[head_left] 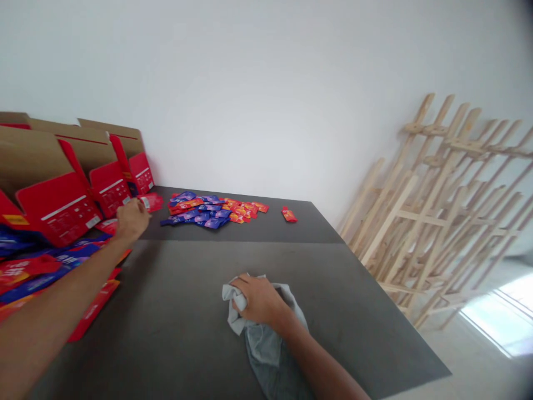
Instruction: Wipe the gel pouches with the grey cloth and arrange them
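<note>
My right hand is closed around a bunched grey cloth, pressed on the dark table; the cloth trails down under my forearm. Over at the left, my left hand has its fingers pinched on a red packet, which sticks out to the right and looks slightly blurred. Red cardboard boxes with raised brown flaps stand beside that hand. Below them lie many blue and red packets, partly hidden by my left forearm.
A heap of blue and orange-red packets lies toward the table's back. One lone red-orange packet rests farther right. Wooden easels lean by the white wall beyond the right table edge.
</note>
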A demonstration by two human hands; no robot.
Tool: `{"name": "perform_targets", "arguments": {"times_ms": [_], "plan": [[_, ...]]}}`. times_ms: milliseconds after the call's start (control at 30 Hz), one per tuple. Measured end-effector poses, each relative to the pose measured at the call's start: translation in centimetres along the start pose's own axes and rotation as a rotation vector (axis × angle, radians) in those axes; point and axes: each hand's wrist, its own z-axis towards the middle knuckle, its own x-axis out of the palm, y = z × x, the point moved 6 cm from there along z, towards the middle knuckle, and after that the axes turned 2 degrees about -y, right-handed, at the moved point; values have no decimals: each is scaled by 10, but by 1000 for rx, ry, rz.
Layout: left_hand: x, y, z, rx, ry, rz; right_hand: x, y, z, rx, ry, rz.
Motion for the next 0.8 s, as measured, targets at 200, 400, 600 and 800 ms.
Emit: {"name": "perform_targets", "arguments": {"times_ms": [200, 400, 600, 800], "plan": [[49, -54, -91, -52, -15, -417, -10, -17, 0, 183, -272, 147], [104, -113, -208, -125, 420, -1261, -21, -28, -6, 266, -532, 182], [108, -139, -259, -230, 751, -1536, -15, -25, -1, 178, -409, 100], [114, -146, -273, -396, 968, -1654, -16, 4, -3, 41, -223, 67]]}}
